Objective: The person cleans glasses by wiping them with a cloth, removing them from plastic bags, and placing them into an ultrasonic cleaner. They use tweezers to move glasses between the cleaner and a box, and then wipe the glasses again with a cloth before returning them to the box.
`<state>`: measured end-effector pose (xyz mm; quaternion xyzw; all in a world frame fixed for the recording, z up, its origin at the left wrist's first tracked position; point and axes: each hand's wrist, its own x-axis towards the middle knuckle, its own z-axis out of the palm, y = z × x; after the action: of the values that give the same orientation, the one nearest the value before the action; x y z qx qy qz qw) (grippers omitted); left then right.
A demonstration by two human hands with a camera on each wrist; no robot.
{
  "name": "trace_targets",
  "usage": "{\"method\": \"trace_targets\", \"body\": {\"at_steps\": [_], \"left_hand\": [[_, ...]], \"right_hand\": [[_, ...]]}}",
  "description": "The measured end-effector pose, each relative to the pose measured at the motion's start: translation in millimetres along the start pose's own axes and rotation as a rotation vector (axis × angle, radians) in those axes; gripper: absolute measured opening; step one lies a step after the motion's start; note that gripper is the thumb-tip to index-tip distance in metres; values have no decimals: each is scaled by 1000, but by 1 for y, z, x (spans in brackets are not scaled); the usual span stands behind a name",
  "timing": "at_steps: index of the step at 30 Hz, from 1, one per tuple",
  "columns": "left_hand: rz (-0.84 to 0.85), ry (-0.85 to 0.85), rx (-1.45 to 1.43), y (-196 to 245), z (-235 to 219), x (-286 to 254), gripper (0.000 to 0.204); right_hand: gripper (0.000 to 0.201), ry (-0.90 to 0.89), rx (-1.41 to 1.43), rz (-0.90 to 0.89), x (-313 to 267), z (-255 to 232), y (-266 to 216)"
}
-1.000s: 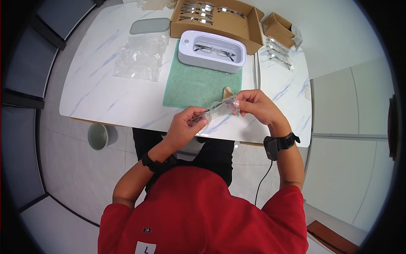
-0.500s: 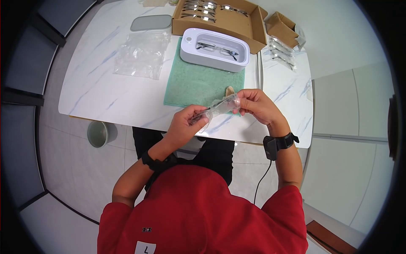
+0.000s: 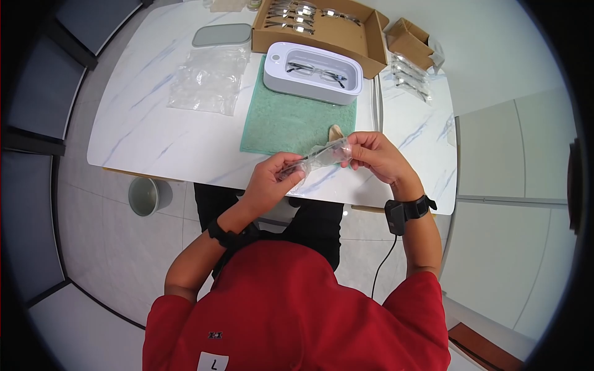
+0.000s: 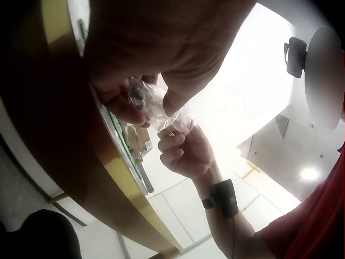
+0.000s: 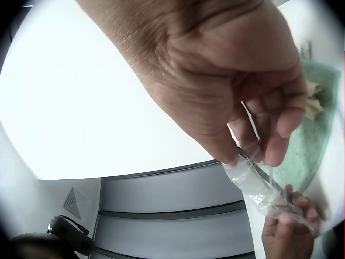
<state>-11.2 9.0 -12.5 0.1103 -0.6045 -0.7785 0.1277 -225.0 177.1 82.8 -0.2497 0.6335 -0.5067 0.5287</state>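
Observation:
Over the table's front edge, both hands hold a clear plastic sleeve (image 3: 327, 154) stretched between them. Inside it runs a thin dark glasses frame (image 5: 259, 171), partly hidden by the film and fingers. My left hand (image 3: 270, 177) pinches the sleeve's lower left end between thumb and fingers. At the other end, my right hand (image 3: 376, 157) grips the film with thumb and fingertips. Behind the hands, a pair of glasses (image 3: 317, 72) lies in a white oblong cleaner (image 3: 291, 86) on a green towel (image 3: 272, 130). A beige cloth (image 3: 335, 132) lies by the right fingers.
At the back, a cardboard box (image 3: 346, 43) holds several pairs of glasses. Several sleeved glasses (image 3: 411, 80) lie at the right beside a small carton (image 3: 409, 44). Flat plastic bags (image 3: 207, 80) and a grey-rimmed lid (image 3: 221, 35) lie left. A bin (image 3: 148, 196) stands on the floor.

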Motion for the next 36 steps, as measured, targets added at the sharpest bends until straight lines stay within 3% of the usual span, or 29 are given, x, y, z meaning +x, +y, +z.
{"method": "trace_targets", "body": {"at_steps": [36], "left_hand": [[-29, -50, 33, -1, -3, -2, 32]], "right_hand": [[17, 7, 9, -2, -7, 0, 8]]}}
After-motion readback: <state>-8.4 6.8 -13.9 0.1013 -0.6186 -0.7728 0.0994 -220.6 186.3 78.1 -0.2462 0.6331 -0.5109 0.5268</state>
